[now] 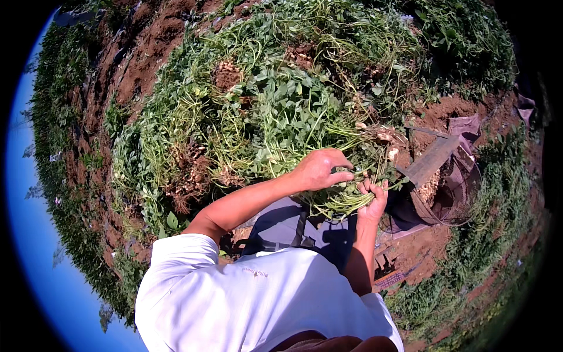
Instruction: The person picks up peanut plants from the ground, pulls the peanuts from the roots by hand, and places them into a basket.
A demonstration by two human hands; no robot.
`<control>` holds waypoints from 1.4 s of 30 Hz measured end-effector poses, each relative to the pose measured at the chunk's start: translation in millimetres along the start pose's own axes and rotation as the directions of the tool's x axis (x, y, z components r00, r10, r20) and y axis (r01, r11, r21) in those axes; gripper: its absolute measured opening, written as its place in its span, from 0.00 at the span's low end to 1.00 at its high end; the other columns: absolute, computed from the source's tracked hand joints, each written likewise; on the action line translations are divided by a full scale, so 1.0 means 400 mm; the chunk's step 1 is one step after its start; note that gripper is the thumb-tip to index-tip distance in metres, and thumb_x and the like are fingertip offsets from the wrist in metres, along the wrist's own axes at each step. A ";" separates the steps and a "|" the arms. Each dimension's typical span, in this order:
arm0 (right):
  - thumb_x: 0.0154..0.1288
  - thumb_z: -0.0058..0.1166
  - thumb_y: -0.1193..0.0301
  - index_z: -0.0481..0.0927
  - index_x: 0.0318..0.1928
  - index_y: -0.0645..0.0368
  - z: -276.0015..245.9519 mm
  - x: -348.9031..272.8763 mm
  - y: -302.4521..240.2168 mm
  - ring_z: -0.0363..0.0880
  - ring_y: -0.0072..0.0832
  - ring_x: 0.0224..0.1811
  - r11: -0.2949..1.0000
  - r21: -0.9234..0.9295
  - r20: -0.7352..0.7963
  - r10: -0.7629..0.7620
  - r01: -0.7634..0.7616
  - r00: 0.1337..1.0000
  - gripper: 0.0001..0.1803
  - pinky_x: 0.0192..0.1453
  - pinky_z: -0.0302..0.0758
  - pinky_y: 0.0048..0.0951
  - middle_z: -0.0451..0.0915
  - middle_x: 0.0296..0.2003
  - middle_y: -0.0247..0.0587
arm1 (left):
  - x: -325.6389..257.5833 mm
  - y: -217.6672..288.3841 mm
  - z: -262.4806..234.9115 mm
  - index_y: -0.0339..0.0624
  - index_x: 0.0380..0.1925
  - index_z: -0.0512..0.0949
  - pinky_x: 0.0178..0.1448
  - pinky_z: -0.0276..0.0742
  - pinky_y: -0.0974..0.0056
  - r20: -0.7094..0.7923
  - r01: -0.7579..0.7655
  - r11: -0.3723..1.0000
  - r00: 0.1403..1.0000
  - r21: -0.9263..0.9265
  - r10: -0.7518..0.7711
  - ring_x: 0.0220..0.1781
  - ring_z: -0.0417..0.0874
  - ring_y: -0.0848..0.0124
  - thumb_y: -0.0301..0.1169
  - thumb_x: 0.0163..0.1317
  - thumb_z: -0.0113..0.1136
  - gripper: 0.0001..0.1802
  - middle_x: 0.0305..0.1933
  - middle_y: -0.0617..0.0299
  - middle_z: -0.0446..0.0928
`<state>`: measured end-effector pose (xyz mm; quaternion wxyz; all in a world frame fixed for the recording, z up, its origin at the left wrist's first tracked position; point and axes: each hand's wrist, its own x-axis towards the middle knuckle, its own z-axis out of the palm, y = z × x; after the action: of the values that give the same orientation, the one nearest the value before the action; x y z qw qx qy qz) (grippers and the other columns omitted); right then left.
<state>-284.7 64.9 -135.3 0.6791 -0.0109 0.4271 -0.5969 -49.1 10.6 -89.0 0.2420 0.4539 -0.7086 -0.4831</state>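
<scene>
My right hand [373, 200] is closed round a bunch of green peanut stems [340, 202] in front of my lap. Close on its left, my left hand [321, 170] reaches over the same greenery with thumb and forefinger apart; its other fingers are partly hidden. Just beyond the hands lie peanut roots with pale pods [387, 138]. To the right, a worn board [433, 159] slants over the mouth of a dark mesh container [466, 185], where loose peanuts [430, 189] show.
A wide heap of pulled peanut plants [287, 105] spreads ahead and to the left, with clumps of pods and soil [189, 176] in it. Bare reddish earth [141, 56] runs along the far left. An orange-and-purple strip [396, 277] lies by my right elbow.
</scene>
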 end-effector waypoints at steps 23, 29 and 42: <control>0.56 0.58 0.72 0.70 0.57 0.69 -0.228 -0.021 -0.240 0.69 0.24 0.29 0.976 0.210 0.122 -0.085 0.058 0.989 0.27 0.34 0.73 0.21 0.74 0.33 0.42 | 0.272 -0.021 0.237 0.39 0.66 0.69 0.68 0.67 0.59 0.490 0.340 0.934 0.836 -0.112 -0.246 0.63 0.77 0.57 0.62 0.63 0.55 0.43 0.62 0.46 0.76; 0.68 0.56 0.66 0.75 0.49 0.69 -0.216 0.013 -0.190 0.79 0.29 0.30 0.990 0.058 -0.117 -0.123 0.130 0.985 0.18 0.35 0.80 0.23 0.81 0.34 0.49 | 0.253 0.035 0.183 0.37 0.57 0.76 0.55 0.77 0.54 0.047 0.435 0.890 0.895 0.135 -0.444 0.46 0.85 0.53 0.50 0.49 0.73 0.39 0.43 0.43 0.83; 0.67 0.56 0.72 0.68 0.59 0.73 -0.207 0.106 -0.063 0.80 0.29 0.26 0.982 -0.168 -0.438 0.005 -0.087 0.899 0.24 0.27 0.76 0.28 0.81 0.36 0.45 | 0.249 -0.041 0.131 0.30 0.58 0.76 0.64 0.73 0.57 0.043 0.568 0.823 0.822 0.003 -0.568 0.58 0.82 0.52 0.48 0.56 0.69 0.37 0.56 0.40 0.79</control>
<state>-357.4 63.8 -198.8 0.5765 0.0702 0.6212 -0.5262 -130.0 -54.3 -135.1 0.0746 0.6327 -0.5441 -0.5460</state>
